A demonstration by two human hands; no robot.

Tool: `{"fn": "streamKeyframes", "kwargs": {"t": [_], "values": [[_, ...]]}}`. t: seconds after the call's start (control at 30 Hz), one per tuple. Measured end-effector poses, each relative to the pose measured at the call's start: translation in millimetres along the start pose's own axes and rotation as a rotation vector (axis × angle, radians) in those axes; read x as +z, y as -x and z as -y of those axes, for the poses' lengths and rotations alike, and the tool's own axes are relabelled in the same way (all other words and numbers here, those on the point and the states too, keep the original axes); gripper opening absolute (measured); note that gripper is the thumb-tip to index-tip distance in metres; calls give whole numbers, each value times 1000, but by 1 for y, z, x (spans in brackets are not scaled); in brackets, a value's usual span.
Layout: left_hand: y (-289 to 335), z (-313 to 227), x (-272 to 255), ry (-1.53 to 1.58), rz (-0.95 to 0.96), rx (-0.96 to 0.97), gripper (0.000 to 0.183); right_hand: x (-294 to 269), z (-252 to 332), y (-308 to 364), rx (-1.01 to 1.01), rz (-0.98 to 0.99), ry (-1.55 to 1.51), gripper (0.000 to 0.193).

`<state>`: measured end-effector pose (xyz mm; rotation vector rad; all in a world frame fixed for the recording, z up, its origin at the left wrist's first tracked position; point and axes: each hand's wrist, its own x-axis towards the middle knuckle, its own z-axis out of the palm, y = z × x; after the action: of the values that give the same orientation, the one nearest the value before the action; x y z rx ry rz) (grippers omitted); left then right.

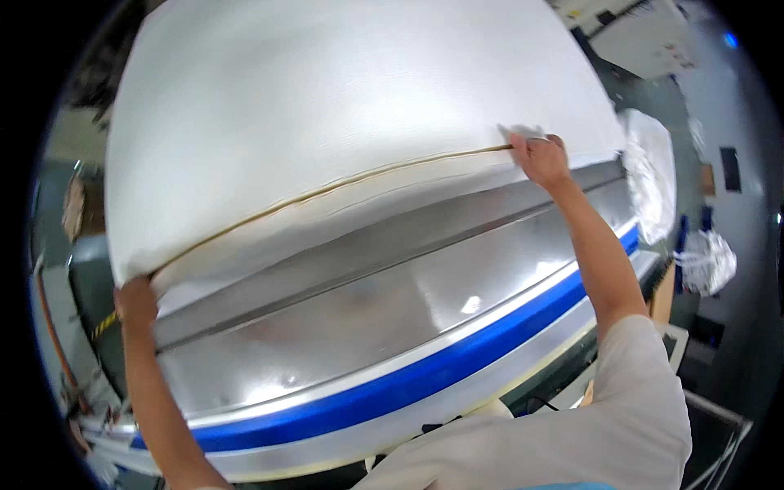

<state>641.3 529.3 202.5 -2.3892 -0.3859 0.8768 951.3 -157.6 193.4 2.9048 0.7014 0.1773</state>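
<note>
A wide white sheet [367, 90], which looks like fabric, spreads over the far part of the work surface. A thin tan-brown line [327, 188] runs along its near side, with a loose white strip hanging in front of it. My left hand [137, 300] is closed on the sheet's near left corner, where the tan line ends. Toward the right end of that line, my right hand [541, 159] grips the edge between thumb and fingers. Both arms reach forward, and the sheet's edge stretches slantwise between them.
A shiny metal bed [376, 318] lies below the sheet, with a long seam across it. Along its near side runs a blue band [392, 380]. White plastic-like wrapping [651, 175] hangs at the right, and another crumpled white bundle [706, 261] sits beyond it.
</note>
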Motion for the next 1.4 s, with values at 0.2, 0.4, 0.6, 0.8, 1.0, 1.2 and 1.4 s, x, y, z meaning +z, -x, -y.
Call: {"fn": "streamKeyframes", "kwargs": {"t": [0.2,0.4,0.6,0.8,1.0,1.2,1.4], "values": [[-13,7,45,-11,-19,-111,22,9,-135,-10,167,219,108,60],[-13,-19,-7,484,11,-305,34,42,-313,6,158,579,387,41],[3,30,62,262,-39,-227,36,40,-322,-4,215,537,97,30],[-1,6,34,273,0,-285,33,59,-397,27,276,459,326,36],[37,31,-11,43,-27,-226,32,-15,-417,24,183,387,259,36],[108,80,-18,190,-113,-212,36,-73,-439,54,130,504,277,42],[193,54,63,50,137,53,34,-65,-436,160,-77,670,345,38]]}}
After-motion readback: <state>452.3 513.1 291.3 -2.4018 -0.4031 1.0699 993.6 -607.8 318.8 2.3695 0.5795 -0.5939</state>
